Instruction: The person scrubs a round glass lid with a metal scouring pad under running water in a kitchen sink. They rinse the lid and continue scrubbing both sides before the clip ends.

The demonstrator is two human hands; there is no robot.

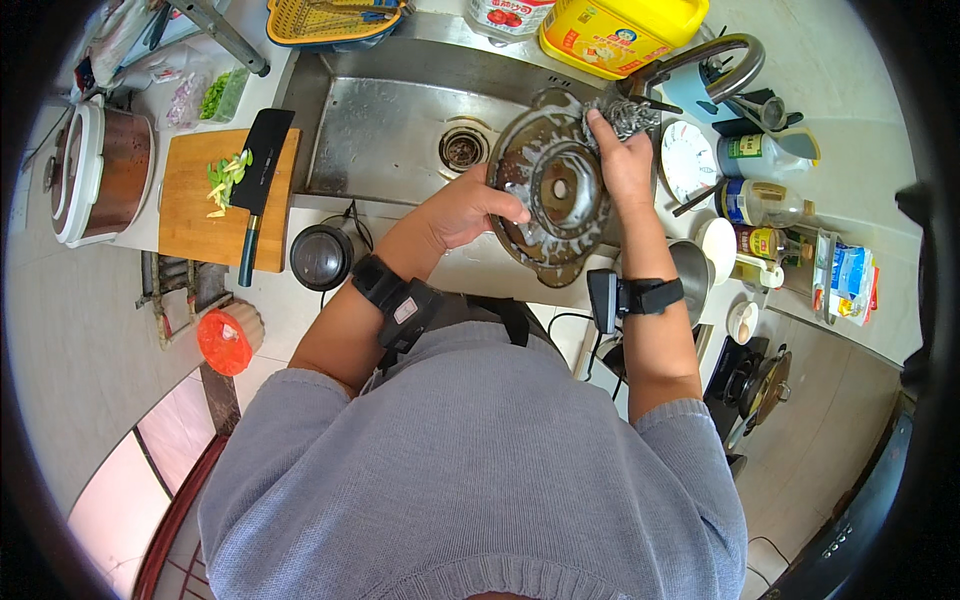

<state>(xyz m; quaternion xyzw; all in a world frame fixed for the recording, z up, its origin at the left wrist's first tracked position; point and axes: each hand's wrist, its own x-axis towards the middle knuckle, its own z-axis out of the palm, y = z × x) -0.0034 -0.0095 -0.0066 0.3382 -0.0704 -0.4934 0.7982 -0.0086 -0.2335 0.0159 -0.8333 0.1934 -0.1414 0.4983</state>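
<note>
Over the front right of the stainless steel sink (390, 142), I hold a round brown dish-like piece (517, 165) tilted up. It has ridged rings, a small hole at its centre and a lug at either end; white suds streak its surface. My left hand (476, 206) grips its left edge, thumb on the face and fingers hidden behind. My right hand (626, 161) is closed on a steel wool scrubber (626, 116) at the upper right rim. Left of the piece, the sink's drain (463, 148) shows.
A cleaver (259, 165) and cut greens (227, 176) lie on a wooden cutting board (187, 232) at left, near a rice cooker (112, 172). The faucet (746, 64) arches at the upper right, beside a yellow jug (615, 34). Bottles (761, 202) and bowls (716, 251) crowd the right counter.
</note>
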